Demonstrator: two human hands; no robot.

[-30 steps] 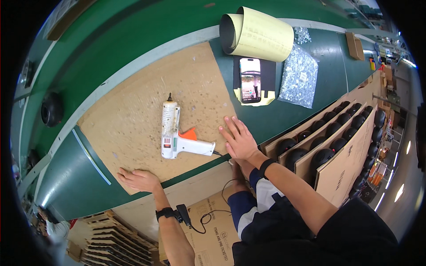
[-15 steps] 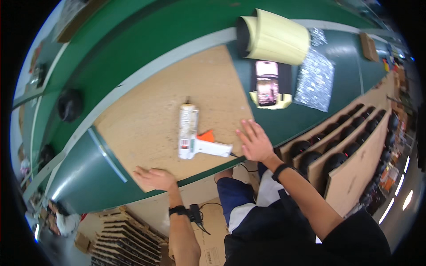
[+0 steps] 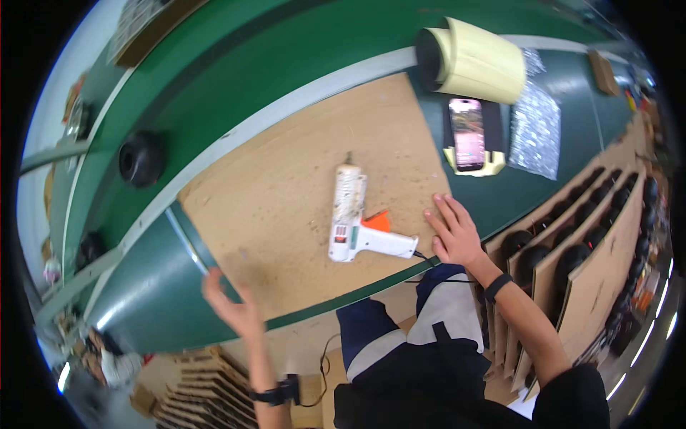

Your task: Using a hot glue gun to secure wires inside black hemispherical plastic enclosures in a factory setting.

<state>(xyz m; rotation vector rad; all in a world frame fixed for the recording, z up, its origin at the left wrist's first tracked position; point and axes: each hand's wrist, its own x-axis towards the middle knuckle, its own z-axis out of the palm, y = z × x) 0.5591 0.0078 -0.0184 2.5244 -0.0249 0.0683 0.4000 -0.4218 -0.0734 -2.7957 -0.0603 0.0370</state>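
Note:
A white hot glue gun [image 3: 347, 214] with an orange trigger lies on a brown board [image 3: 286, 222] on the green table. Its nozzle points to the far side, and its cable runs off near my right hand. My right hand [image 3: 456, 234] rests with fingers spread at the board's right edge, beside the gun's handle. My left hand [image 3: 234, 306], slightly blurred, hovers at the board's near-left corner with thumb and fingers apart. Its fingertips reach the near end of a thin translucent stick [image 3: 187, 239]; whether they touch it is unclear.
Past the board on the right are a phone [image 3: 468, 136], rolled pale-yellow sheets [image 3: 486, 61] and bubble wrap [image 3: 536, 132]. A black round part [image 3: 143, 159] sits at far left. Boards with black parts stand at right [image 3: 572, 286] and lower left [image 3: 207, 390].
My left hand has lifted off the board's near-left corner and moved left toward the stick's near end. My right hand stays at the board's edge. The whole view has shifted slightly.

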